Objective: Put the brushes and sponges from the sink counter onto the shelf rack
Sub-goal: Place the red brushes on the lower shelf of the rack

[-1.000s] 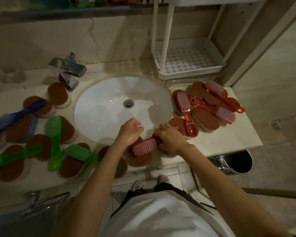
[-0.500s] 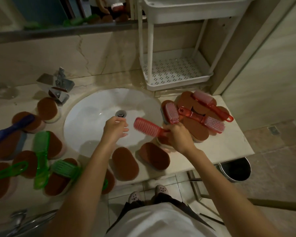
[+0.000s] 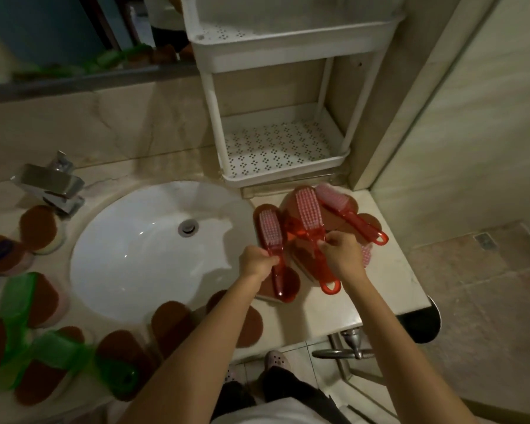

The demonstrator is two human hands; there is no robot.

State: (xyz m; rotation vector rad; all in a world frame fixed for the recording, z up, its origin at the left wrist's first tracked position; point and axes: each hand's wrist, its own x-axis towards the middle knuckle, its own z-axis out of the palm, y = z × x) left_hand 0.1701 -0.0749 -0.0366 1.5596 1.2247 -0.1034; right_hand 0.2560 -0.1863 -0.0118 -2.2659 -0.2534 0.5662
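- 2 red brushes in play, both bristles up over the counter's right end: 1 red brush in the left hand, fingers pinched shut on its handle.
- The right hand is clamped on the second red brush.
- A third red brush lies on brown sponges just beside.
- White shelf rack stands behind, sink to the left.
- Green brushes rest on sponges far left.

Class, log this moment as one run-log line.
left hand: grips red brush | right hand: grips second red brush | shelf rack: lower tray bare
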